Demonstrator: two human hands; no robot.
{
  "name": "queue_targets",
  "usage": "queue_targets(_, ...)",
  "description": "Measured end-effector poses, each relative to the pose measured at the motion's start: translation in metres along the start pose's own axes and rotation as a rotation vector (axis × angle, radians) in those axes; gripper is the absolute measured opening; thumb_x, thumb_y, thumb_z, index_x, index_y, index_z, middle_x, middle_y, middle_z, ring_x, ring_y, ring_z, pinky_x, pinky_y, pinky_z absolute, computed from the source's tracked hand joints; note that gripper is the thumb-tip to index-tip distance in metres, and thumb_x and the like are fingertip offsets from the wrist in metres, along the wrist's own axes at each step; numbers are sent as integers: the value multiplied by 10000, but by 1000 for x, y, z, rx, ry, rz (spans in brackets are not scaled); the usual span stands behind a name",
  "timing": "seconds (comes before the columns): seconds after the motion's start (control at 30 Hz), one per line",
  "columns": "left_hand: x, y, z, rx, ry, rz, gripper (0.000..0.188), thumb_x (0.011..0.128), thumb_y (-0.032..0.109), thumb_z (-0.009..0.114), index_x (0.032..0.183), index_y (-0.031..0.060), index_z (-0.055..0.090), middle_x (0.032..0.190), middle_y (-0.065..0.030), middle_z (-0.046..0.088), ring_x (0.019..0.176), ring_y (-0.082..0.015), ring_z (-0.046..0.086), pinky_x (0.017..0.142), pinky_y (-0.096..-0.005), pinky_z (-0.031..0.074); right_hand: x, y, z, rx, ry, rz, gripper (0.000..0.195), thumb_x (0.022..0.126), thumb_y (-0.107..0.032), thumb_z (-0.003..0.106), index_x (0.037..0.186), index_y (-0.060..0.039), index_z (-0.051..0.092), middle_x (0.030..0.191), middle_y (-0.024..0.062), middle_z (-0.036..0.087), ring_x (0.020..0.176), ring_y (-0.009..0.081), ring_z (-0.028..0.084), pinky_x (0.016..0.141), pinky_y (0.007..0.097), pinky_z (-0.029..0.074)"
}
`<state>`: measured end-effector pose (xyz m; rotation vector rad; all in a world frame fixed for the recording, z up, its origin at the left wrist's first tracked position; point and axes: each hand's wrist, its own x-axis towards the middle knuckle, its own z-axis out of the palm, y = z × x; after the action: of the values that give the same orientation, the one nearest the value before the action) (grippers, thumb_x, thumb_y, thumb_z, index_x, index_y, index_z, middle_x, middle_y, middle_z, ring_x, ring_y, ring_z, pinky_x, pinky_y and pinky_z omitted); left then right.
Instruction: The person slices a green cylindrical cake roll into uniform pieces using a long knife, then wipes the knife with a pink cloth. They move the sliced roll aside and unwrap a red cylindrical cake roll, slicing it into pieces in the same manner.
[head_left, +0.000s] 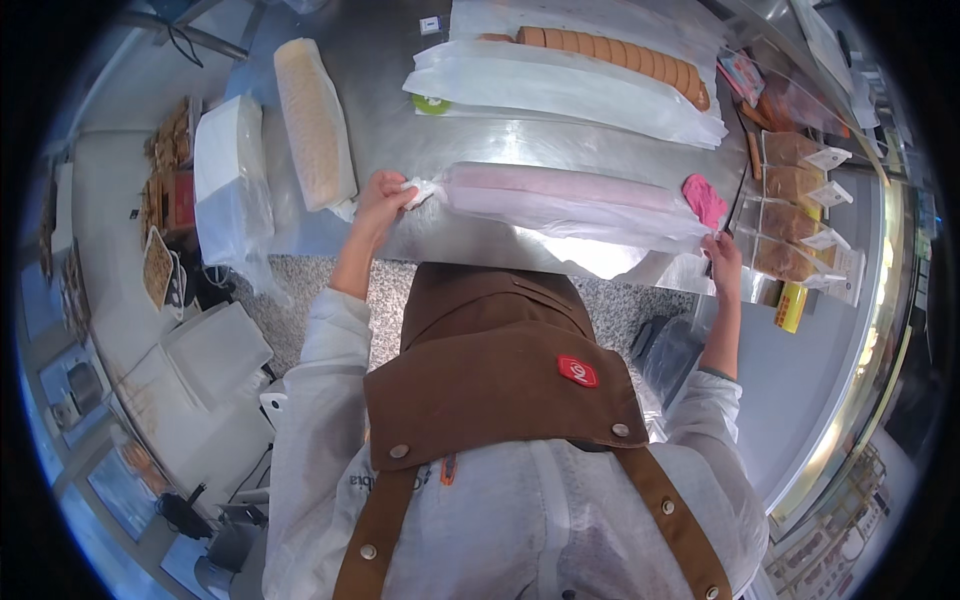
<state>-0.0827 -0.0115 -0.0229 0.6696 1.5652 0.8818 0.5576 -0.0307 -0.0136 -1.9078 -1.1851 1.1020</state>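
Note:
A long pinkish roll wrapped in white paper (562, 191) lies across the steel table in front of me. My left hand (384, 201) pinches the twisted paper end (421, 192) at the roll's left side. At the other side, my right hand (722, 259) grips the loose right corner of the same wrapping paper, close to the table's front edge. A crumpled pink cloth (703, 201) sits just beyond the right hand. Beside that hand runs a thin dark blade-like tool (735, 196), partly hidden.
Farther back on the steel table (390, 142) lie a sliced brown roll cake (611, 56) and a white paper-covered length (555, 86). To the left are another wrapped roll (313, 124) and a stack of white paper in plastic (229, 172). Bagged loaves (787, 217) line the right.

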Motion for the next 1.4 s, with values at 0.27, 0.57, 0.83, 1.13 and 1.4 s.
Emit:
queue_targets(0.27,-28,1,-4,773,129,781,107,825,-25,651,862,62,601,822,-70,617,769,-228,626,677,-346,487,-1,-40,-12,-6,50,-15,164,956,-193,665,981,-31,674,870,-48,627,807,53,542,746,222,423)
queue_targets(0.57,-24,-35,-8,266,102,304,69,827,1,620,805,66,621,897,-82,658,768,-273,622,684,-348,479,16,-91,-15,94,109,-98,191,961,-186,647,1020,-8,679,854,-46,619,785,53,520,726,214,395)
queue_targets(0.83,-58,32,43,895,188,877,267,726,184,811,921,109,646,908,-64,653,910,-274,596,876,-398,409,52,-130,-8,175,101,-142,157,950,-201,653,974,-48,680,851,-60,609,777,43,506,709,202,380)
queue_targets(1.13,-29,18,27,973,-110,765,257,712,161,806,878,119,615,887,-30,648,919,-288,595,860,-424,415,77,-150,13,409,43,-94,170,946,-220,656,1002,-62,682,856,-57,645,747,42,546,689,200,396)
queue_targets(1.4,-31,41,38,1029,-228,777,167,755,125,749,869,103,628,886,-41,639,915,-290,582,800,-400,441,87,-145,13,464,12,-85,155,951,-212,651,1005,-71,686,871,-52,655,756,43,556,677,205,401)
